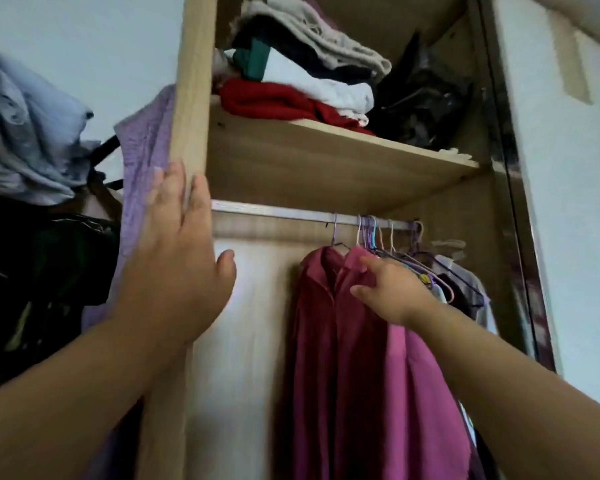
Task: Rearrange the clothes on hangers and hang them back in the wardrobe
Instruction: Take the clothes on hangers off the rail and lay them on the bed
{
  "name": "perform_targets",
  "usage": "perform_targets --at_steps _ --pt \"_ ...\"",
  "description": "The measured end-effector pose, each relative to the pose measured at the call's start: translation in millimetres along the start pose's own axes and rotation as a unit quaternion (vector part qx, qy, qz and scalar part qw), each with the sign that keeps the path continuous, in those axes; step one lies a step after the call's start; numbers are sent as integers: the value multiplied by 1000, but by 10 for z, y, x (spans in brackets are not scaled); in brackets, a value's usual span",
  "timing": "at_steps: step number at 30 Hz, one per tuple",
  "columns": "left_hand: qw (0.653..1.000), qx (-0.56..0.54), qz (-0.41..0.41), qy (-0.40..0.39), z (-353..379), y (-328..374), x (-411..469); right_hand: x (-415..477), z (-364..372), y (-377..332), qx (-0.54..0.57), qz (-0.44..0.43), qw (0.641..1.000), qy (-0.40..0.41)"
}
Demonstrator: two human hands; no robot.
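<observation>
**A:** Where are the clothes?

**B:** I see a maroon shirt (pixel 326 341) and a pink shirt (pixel 416 375) hanging side by side on the rail (pixel 274 210), right of its middle. Thin hangers (pixel 369 233) are bunched towards the rail's right end, with more garments packed there.

**A:** Hands?

**B:** Right hand (pixel 392 292) is loose with fingers out, touching the pink shirt near its collar. I see no grip. Left hand (pixel 177 258) is flat and wide, pressed on the front edge of the wardrobe's left side panel (pixel 191 81), level with the rail's left end.

**A:** Around it?

**B:** The shelf (pixel 326 157) above the rail carries a folded stack (pixel 309 74), with red at the bottom. A purple garment (pixel 142 168) hangs outside the left panel, and a grey-blue bundle (pixel 25 133) sits further left.
</observation>
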State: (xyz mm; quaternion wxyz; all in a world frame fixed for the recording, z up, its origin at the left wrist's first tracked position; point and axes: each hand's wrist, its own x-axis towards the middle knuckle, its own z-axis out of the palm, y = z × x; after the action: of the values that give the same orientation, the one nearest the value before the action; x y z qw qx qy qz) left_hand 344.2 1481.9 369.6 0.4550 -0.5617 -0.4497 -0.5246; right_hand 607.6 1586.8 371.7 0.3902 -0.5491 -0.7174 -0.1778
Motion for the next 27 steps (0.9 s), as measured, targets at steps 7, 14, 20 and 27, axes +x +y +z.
perform_targets --at_steps 7,14,20,27 --pt "990 137 -17 18 68 123 73 691 197 333 0 -23 1000 -20" --pt "981 182 -72 2 73 226 64 1088 460 402 -57 -7 997 -50" --pt "975 211 -64 -2 76 185 62 1244 564 403 37 43 998 -39" --pt "973 219 -70 5 81 196 45 1315 596 476 109 64 991 40"
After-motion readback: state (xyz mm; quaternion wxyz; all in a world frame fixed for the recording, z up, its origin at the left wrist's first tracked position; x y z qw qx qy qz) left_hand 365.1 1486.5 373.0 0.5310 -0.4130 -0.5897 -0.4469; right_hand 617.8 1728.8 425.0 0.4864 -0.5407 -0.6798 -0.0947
